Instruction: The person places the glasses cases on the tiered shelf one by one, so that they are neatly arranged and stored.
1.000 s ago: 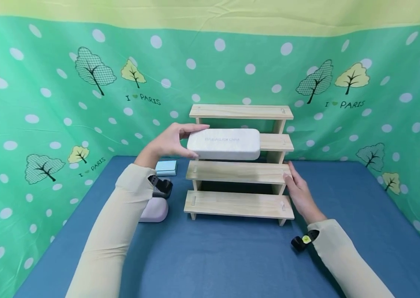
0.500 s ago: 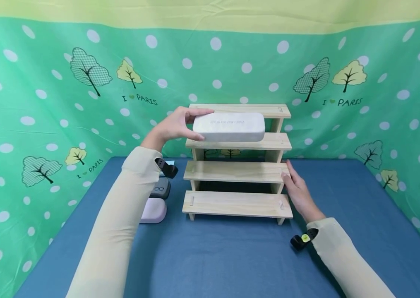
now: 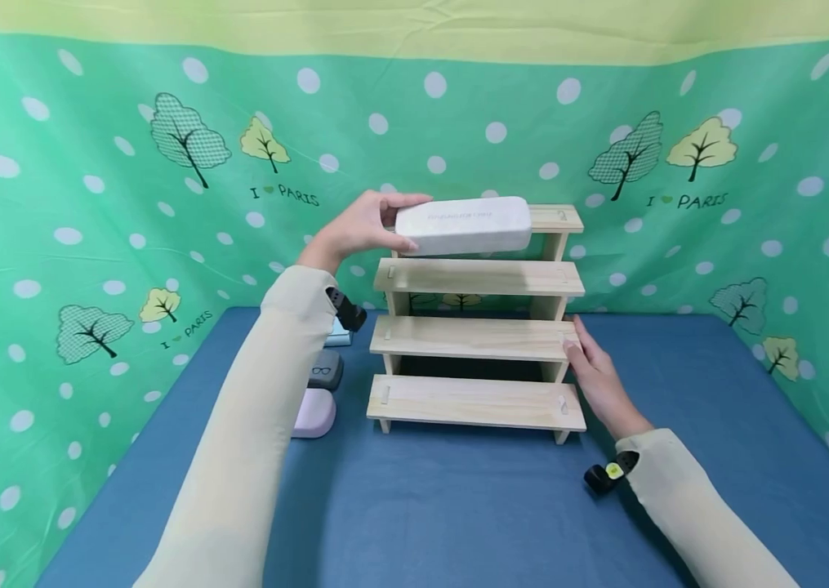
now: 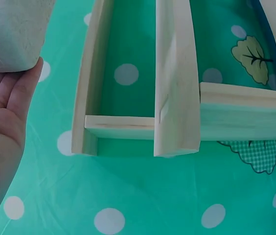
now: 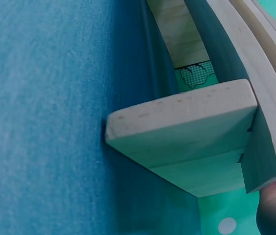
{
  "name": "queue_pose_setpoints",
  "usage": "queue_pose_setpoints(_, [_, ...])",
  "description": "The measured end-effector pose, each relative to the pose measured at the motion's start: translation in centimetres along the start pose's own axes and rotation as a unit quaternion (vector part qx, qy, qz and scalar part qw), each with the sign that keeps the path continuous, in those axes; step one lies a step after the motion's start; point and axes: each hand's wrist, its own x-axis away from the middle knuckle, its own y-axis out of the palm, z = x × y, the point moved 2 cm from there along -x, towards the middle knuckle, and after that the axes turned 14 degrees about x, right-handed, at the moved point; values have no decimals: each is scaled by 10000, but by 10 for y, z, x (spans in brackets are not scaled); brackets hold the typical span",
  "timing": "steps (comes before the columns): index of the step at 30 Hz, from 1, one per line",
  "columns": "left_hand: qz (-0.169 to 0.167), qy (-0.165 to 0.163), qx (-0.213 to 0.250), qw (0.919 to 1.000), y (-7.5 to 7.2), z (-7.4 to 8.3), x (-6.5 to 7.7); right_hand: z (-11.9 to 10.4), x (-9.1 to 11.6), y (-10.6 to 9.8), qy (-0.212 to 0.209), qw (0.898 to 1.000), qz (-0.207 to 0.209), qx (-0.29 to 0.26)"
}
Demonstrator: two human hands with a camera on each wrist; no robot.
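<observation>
My left hand [image 3: 366, 227] grips the left end of a long white glasses case [image 3: 465, 225] with faint lettering on its lid. In the head view the case overlaps the top board of a four-tier wooden step shelf [image 3: 476, 278], tilted slightly with its right end higher. From the left wrist, the case [image 4: 15, 34] shows apart from the shelf boards, with fingers [image 4: 24, 90] against its end. My right hand [image 3: 601, 380] holds the right end of the second board from the bottom, thumb on its front edge; most of that hand is out of the right wrist view.
Left of the shelf, partly behind my left sleeve, lie a light blue case [image 3: 339, 335], a dark grey case with a glasses drawing [image 3: 326, 369] and a pale purple case [image 3: 314, 414]. A blue cloth [image 3: 443, 506] covers the table; a green patterned curtain [image 3: 91, 245] hangs behind.
My left hand has lifted the white glasses case from in front of the middle tiers up to the top board, shifting it slightly right and tilting it. The right hand has stayed on the shelf.
</observation>
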Motion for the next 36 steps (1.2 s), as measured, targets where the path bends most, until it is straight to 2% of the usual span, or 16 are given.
queue_pose_setpoints(5, [81,-37,-327,9994,-3,-4,-8,0,0,0,28,10000,38,8])
queue_pose_setpoints(9, [174,-68,-323,9993,-3,-10,-14,-1,0,1,21,10000,41,-55])
queue_pose_setpoints(13, [424,-154,-227,9987,-4,-13,-17,-1,0,2,32,10000,40,-52])
queue_pose_setpoints(19, [773,-213,-380,9961,-4,-15,-22,0,0,1,23,9999,63,-77])
queue_pose_setpoints(25, [1130,-263,-244,9929,-6,-20,-23,-2,0,0,54,9999,54,-71])
queue_pose_setpoints(30, [1179,-307,-277,9922,-6,-21,-24,-2,0,0,93,9999,75,-40])
queue_pose_setpoints(36, [1217,-75,239,9923,-2,-25,-31,-2,-1,0,54,9999,99,36])
